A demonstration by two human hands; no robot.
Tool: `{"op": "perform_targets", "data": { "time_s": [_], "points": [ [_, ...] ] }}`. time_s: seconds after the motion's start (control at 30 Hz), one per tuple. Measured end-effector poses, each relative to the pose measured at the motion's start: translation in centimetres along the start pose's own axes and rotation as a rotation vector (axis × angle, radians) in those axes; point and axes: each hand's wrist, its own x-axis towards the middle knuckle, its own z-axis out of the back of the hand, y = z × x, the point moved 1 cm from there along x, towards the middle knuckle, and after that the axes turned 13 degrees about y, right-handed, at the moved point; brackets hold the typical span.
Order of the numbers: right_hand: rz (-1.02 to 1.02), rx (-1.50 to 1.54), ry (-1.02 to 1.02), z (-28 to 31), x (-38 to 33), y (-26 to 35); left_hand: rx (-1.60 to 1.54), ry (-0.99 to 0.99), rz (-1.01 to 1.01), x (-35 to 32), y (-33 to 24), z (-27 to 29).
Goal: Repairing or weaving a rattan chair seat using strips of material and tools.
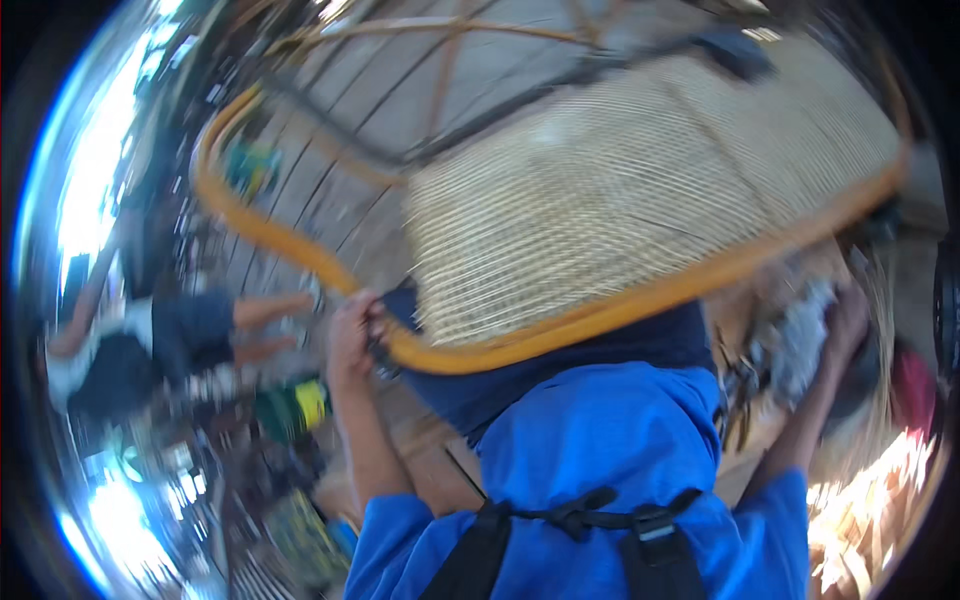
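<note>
A chair frame of bent orange-brown rattan (600, 325) with a pale woven cane panel (560, 200) lies tilted across the space in front of me. My left hand (355, 330) is closed around the frame's near left curve. Off to the right of the frame, my right hand (847, 320) grips a crumpled pale grey cloth (798, 345), held apart from the woven panel. Motion blur softens the cloth and the fingers on it.
On the left stands another person (130, 345) in a light top and dark shorts. A green and yellow object (292, 408) is on the floor nearby. More bent rattan pieces (450, 28) lie beyond the chair. Loose pale strips (865, 520) are heaped at lower right.
</note>
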Motion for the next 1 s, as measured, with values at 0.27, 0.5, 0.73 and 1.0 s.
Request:
{"op": "perform_targets", "data": {
  "time_s": [0.27, 0.5, 0.73, 1.0],
  "points": [
    [0.400, 1.072, 0.473, 0.5, -9.1, 35.3, 0.339, 0.228, 0.095, -5.8, 0.5, -10.4],
    [0.862, 0.832, 0.940, -6.7, -14.5, 50.1, -0.054, 0.106, -0.138, -3.2, -0.1, -10.6],
    [0.846, 0.971, 1.089, -10.8, -13.7, 51.7, -0.159, 0.096, -0.016, -1.0, 1.1, -8.9],
    [0.980, 0.745, 1.090, -12.1, -11.6, 53.0, -0.139, -0.195, -0.023, -0.2, 1.5, -7.2]
  ]
}}
